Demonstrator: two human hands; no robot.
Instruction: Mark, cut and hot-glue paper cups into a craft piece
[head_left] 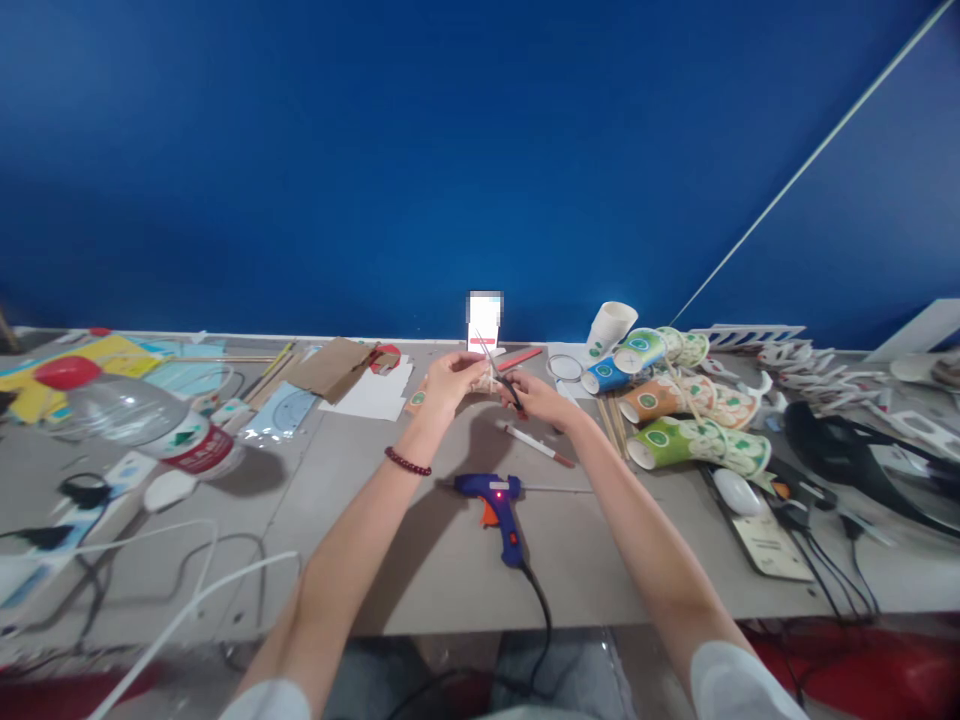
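Note:
My left hand (450,383) is closed around a paper cup piece with an orange print (416,401), much of it hidden behind the fingers. Pale string or wrapping shows at its right end, though the detail is too small to make out. In my right hand (536,398) is a pair of scissors (512,388) with dark handles. Their thin blades point up and left, close to the left hand's fingertips. Below the hands lie a white and brown marker (536,443) and a blue glue gun (491,488) with a lit red light and a glue stick in its back.
A lit phone (484,318) leans on the blue wall. Tied paper cups (697,445) and a white cup (611,325) stand right, beside wooden sticks (613,425). A large plastic bottle (142,415), cardboard (334,368) and a power strip (82,530) are left. The glue gun's cord hangs over the front edge.

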